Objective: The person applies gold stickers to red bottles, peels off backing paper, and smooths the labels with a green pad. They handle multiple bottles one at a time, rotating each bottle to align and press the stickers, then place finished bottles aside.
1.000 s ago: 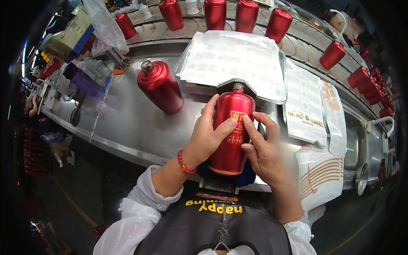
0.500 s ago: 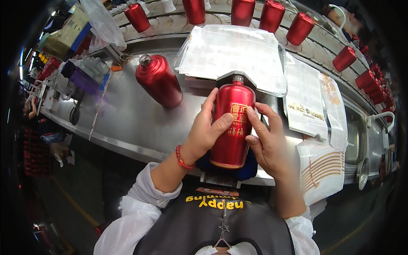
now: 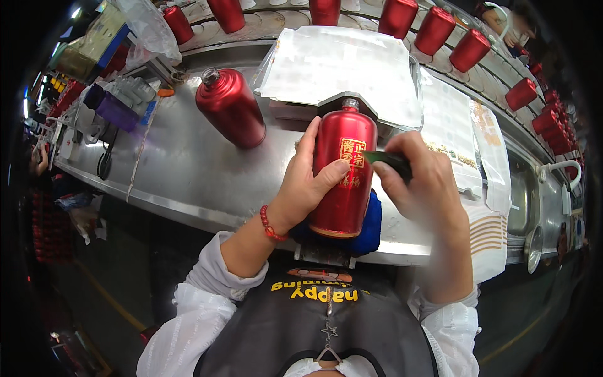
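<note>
- The red bottle [image 3: 342, 176] is a smooth metallic cylinder with rounded shoulders, a short silver neck and a gold label on its side. It lies at the near edge of the steel table [image 3: 182, 169], on a blue cloth pad [image 3: 370, 226].
- Its long axis runs from the near edge toward the far edge; the neck points away from the person and the flat base points to the body.
- The left hand [image 3: 308, 182] is closed around the left side of this bottle, with the thumb across the front, below the label.
- The right hand [image 3: 421, 182] is narrow, pinching a small dark green flat tool [image 3: 386, 160] whose tip touches the bottle beside the label.
- A second red bottle [image 3: 231, 108] of the same shape stands apart, toward the left of the table, tilted in this view.
- Sheets of white paper in clear plastic [image 3: 342, 69] lie behind the held bottle, toward the far edge.
- A curved row of red cans [image 3: 433, 30] follows the belt beyond the far edge.
</note>
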A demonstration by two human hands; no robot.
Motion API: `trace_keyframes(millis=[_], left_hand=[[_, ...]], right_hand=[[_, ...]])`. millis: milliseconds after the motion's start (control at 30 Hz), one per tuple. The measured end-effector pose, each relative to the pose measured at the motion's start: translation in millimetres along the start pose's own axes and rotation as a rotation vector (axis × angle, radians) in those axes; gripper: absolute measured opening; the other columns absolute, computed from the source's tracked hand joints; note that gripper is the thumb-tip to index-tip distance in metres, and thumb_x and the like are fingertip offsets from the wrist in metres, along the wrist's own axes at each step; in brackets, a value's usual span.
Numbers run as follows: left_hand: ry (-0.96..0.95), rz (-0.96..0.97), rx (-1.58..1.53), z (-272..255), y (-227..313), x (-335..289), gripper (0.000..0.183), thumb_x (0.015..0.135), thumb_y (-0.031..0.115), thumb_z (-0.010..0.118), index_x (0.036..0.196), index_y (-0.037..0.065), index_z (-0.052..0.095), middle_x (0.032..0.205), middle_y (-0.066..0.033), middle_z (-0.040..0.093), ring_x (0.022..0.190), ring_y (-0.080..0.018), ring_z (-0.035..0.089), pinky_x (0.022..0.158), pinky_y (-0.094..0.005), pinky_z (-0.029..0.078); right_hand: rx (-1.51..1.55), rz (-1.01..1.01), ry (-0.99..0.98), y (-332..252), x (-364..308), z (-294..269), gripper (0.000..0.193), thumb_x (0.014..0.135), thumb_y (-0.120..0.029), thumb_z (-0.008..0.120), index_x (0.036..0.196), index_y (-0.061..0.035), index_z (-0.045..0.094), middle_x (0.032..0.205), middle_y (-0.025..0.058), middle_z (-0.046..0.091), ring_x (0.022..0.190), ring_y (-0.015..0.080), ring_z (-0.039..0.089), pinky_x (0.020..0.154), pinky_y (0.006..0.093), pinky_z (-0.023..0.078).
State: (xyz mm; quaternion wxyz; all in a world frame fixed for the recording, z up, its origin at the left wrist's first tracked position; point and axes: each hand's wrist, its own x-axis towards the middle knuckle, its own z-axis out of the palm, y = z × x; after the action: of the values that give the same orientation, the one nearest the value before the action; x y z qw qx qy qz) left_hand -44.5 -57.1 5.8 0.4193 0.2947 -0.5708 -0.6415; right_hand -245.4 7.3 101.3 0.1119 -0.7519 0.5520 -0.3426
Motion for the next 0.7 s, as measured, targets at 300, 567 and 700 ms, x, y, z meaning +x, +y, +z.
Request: trace_keyframes(millis=[300, 567, 700], left_hand=[[-0.093, 0.188, 0.026, -13.5, 8.4, -13.3, 0.098, 0.101, 0.055, 0.054, 0.159, -0.007, 0.006, 0.161, -0.0287, 0.023, 0.150, -0.0308, 0.027, 0.120, -0.0383, 0.025], [-0.311, 0.748, 1.019, -28.3, 31.0, 0.3, 0.074, 0.098, 0.070, 0.035, 0.146, 0.017, 0.055, 0.135, -0.0010, 0.062, 0.136, -0.0278, 0.040, 0.124, -0.0554, 0.007], [-0.396, 0.830, 1.042, -22.9, 32.2, -20.4, 0.062, 0.101, 0.064, 0.037, 0.137, 0.020, 0.063, 0.123, 0.0018, 0.068, 0.128, -0.0251, 0.046, 0.125, -0.0550, 0.008]], right_hand=[[-0.169, -0.606, 0.013, 10.6, 4.3, 20.9, 0.021, 0.070, -0.015, 0.079, 0.086, -0.0126, 0.066, 0.082, 0.0020, 0.054, 0.076, 0.0203, 0.054, 0.071, 0.0369, 0.041], [0.433, 0.209, 0.167, 24.3, -38.2, 12.8, 0.018, 0.085, -0.016, 0.078, 0.089, -0.0021, 0.067, 0.077, 0.0056, 0.063, 0.069, 0.0153, 0.060, 0.063, 0.0279, 0.047], [0.292, 0.220, 0.161, 25.0, -23.4, 7.5, 0.015, 0.086, -0.011, 0.072, 0.093, -0.0002, 0.063, 0.077, 0.0070, 0.063, 0.068, 0.0134, 0.060, 0.063, 0.0282, 0.049]])
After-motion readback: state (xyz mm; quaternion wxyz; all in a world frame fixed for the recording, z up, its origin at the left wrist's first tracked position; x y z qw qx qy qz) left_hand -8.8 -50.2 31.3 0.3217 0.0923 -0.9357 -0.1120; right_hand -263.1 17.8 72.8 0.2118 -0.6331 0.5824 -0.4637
